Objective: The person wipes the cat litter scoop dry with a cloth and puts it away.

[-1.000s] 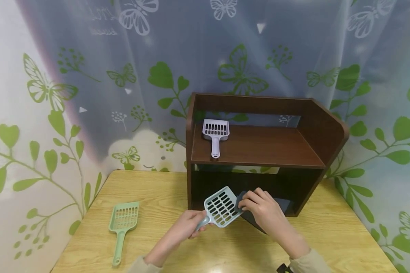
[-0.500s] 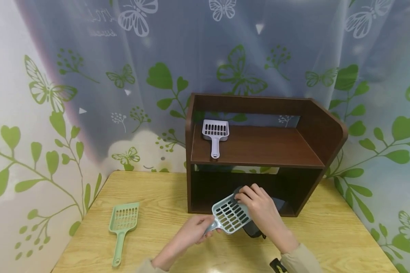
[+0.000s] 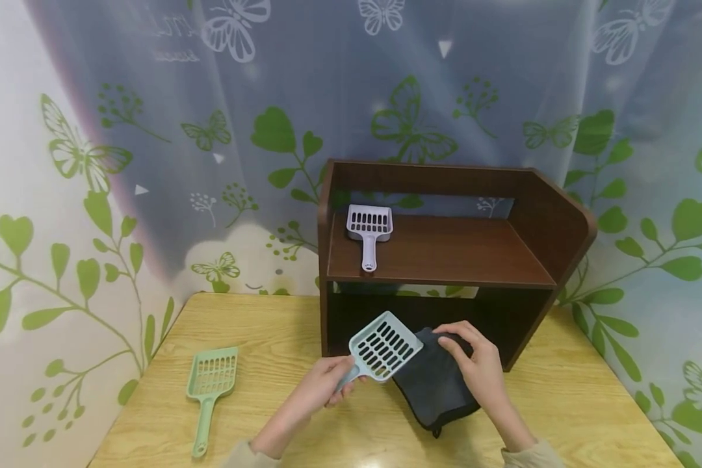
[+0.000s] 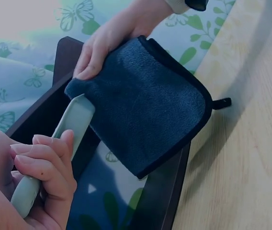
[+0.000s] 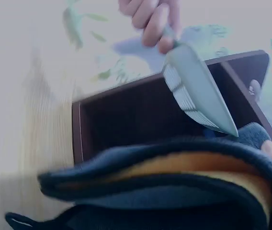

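Observation:
My left hand [image 3: 329,380] grips the handle of a pale blue slotted litter scoop [image 3: 386,346], its head raised in front of the shelf's lower opening. My right hand [image 3: 474,357] pinches a dark grey cleaning cloth [image 3: 435,383] by its upper part, beside the scoop's far right corner. In the left wrist view the folded cloth [image 4: 145,105] hangs down from the fingers, a small loop at its edge, and its top corner meets the scoop's tip [image 4: 81,108]. The right wrist view shows the cloth's folded layers [image 5: 174,163] with an orange inner side.
A brown two-tier shelf [image 3: 444,250] stands at the back of the wooden table [image 3: 269,331]. On its upper board lies a lavender litter scoop [image 3: 369,237]. A green litter scoop [image 3: 212,383] lies on the table at the left. A patterned curtain hangs behind.
The cloth, earlier bunched at the scoop's right edge, now hangs spread below my right hand. The scoop shifted right, then back left. My right hand has moved slightly right and down.

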The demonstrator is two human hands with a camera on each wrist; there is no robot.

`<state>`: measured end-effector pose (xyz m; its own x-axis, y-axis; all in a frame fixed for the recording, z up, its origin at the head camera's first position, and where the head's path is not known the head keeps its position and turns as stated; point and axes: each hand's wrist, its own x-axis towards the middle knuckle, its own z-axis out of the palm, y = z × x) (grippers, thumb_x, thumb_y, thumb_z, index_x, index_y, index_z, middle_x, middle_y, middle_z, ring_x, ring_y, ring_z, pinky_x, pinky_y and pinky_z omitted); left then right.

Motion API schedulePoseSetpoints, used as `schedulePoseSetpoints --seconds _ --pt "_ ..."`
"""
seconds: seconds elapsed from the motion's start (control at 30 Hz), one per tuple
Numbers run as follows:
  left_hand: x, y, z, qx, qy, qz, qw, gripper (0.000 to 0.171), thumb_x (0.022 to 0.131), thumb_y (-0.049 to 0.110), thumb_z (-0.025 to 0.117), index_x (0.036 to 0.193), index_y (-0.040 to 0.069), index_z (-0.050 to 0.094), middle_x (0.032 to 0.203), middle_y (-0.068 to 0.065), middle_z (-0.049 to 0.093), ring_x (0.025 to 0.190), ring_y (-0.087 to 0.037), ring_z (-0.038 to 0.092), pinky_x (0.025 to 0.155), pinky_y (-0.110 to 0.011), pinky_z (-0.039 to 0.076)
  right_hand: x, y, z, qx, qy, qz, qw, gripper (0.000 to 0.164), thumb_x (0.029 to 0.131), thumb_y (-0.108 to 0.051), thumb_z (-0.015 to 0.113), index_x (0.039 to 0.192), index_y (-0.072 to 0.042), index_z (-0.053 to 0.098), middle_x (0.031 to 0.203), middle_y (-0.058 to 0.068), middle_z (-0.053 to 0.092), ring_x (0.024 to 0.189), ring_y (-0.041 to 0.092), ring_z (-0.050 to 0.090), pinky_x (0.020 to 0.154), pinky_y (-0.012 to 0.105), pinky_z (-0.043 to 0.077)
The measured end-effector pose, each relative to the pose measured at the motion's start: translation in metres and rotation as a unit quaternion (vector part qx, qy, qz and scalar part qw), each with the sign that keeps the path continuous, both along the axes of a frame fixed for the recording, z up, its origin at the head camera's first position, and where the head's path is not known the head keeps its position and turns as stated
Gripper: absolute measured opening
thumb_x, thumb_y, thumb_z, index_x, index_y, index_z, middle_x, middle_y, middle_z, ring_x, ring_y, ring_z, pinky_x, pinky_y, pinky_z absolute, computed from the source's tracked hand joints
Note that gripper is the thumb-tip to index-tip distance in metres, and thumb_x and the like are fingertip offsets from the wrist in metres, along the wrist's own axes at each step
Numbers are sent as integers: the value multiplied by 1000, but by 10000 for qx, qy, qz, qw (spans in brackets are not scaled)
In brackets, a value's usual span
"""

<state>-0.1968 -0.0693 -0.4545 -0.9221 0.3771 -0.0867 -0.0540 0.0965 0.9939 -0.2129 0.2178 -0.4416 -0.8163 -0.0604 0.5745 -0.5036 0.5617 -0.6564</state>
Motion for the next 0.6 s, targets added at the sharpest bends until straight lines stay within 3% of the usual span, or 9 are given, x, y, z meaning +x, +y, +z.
schedulePoseSetpoints --seconds 0.07,0.17,0.33,0.4,0.47,0.53,0.6 --pt "-1 0 3 44 23 10 10000 41 109 26 44 118 -7 66 68 1 54 48 -2 36 43 -15 27 2 1 -1 -601 -556 -17 9966 13 96 -12 70 108 -15 75 104 -2 72 96 5 65 84 12 48" --pt "-1 2 7 41 106 22 9999 41 109 26 44 121 -7 66 68 1 54 47 -2 36 43 -15 27 6 -1 -2 -1580 -1478 113 9763 20 99 -17 67 115 -6 71 103 1 71 90 8 65 77 18 53" --pt "0 9 11 140 104 -113 9998 40 110 27 45 125 -4 64 79 -2 62 50 -4 37 45 -16 28 8 -9 -6 -2993 -2714 356 9141 32 102 -20 63 126 1 62 99 0 67 84 13 66 70 27 58" --pt "1 13 11 177 85 -167 9997 39 109 27 46 125 -4 64 84 -5 65 51 -5 37 45 -17 28 7 -13 -8 -3345 -3020 421 8917 34 103 -19 61 131 1 59 103 0 67 88 13 68 73 28 58" --pt "2 15 11 182 39 -192 9996 39 109 27 47 124 -4 65 87 -7 67 51 -5 37 45 -16 28 6 -17 -9 -3570 -3191 435 8768 37 104 -19 59 136 1 56 106 -1 66 92 11 68 75 27 58" --pt "3 17 11 162 2 -248 9996 38 109 26 47 122 -4 66 86 -7 66 50 -5 36 45 -16 27 4 -20 -9 -3722 -3296 448 8665 41 105 -18 57 140 2 52 108 -2 66 94 10 68 77 26 58" --pt "4 18 10 142 -59 -307 9994 38 109 26 48 120 -4 67 84 -7 66 49 -4 35 45 -16 27 3 -22 -9 -3771 -3327 410 8634 43 105 -19 57 141 2 50 108 -2 66 93 9 68 77 25 57"
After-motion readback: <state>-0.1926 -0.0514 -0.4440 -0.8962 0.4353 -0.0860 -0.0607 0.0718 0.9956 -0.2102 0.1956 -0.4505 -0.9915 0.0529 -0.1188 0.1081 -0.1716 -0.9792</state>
